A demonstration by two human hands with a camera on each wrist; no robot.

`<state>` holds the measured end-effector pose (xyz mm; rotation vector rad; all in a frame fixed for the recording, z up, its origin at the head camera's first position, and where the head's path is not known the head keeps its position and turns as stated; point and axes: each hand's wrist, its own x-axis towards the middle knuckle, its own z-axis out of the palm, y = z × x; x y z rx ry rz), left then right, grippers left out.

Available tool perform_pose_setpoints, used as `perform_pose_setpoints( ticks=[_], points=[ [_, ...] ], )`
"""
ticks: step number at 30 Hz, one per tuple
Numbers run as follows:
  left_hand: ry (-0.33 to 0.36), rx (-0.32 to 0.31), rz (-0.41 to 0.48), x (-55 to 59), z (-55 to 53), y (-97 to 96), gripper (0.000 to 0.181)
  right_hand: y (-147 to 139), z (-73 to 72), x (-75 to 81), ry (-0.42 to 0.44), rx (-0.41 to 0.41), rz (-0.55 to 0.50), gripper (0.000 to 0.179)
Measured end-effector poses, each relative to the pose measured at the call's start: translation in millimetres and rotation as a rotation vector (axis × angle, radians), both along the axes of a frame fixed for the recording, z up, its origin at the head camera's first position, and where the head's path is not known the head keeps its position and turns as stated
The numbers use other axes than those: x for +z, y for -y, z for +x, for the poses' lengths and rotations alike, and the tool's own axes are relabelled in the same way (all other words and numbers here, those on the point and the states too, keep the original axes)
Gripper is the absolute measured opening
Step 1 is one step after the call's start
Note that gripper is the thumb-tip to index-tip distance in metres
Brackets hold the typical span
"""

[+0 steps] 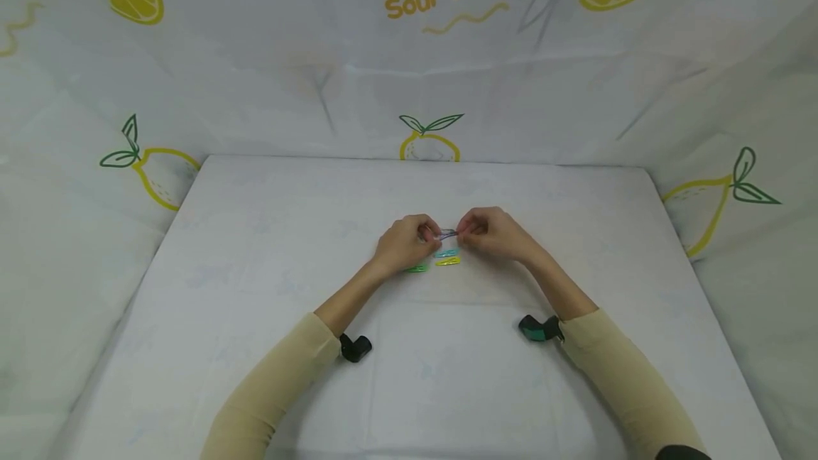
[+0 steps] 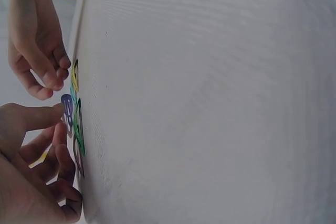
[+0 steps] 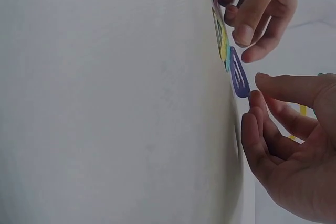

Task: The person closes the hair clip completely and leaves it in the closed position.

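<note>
A purple snap hair clip (image 3: pixel 240 74) hangs slightly above the white table between the two hands. My left hand (image 1: pixel 407 241) pinches it along one side, the thumb tip at its edge in the left wrist view. At the clip's other end are the fingertips of my right hand (image 1: pixel 495 234); whether they grip it or merely touch it is unclear. Below the hands lie a light-blue hair clip (image 1: pixel 446 253) and a yellow hair clip (image 1: pixel 448 261), side by side. A green hair clip (image 1: pixel 417 269) lies under my left wrist, partly covered in the head view.
A white cloth covers the table (image 1: pixel 409 375). Behind and beside it hang white sheets (image 1: pixel 268 77) printed with lemons. Dark wrist cameras (image 1: pixel 540 329) stick out inward from both beige sleeves (image 1: pixel 281 368). A thin brownish clip (image 2: pixel 79 162) shows beside the green one.
</note>
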<state>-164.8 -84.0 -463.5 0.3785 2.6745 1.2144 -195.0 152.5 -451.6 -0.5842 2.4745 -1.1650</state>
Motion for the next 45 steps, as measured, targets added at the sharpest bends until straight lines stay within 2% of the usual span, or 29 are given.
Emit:
perform_pose_setpoints(
  ticks=[9,16,32,45],
  points=[
    [0.03,0.014,0.013,-0.8,-4.8,0.4,0.018,-2,-12.5,-2.8,0.024,0.016,-0.016,0.019],
    [0.039,0.018,0.008,-0.1,-5.8,1.0,0.02,-1,-17.9,-4.5,0.044,0.029,0.005,0.017],
    [0.034,0.011,-0.063,-4.2,-14.6,4.3,0.025,-2,-24.2,-4.6,0.102,0.05,0.023,0.017],
    [0.097,0.021,-0.058,-3.3,-13.7,5.5,0.02,-2,-24.6,-4.4,0.106,0.049,0.02,0.016]
  ],
)
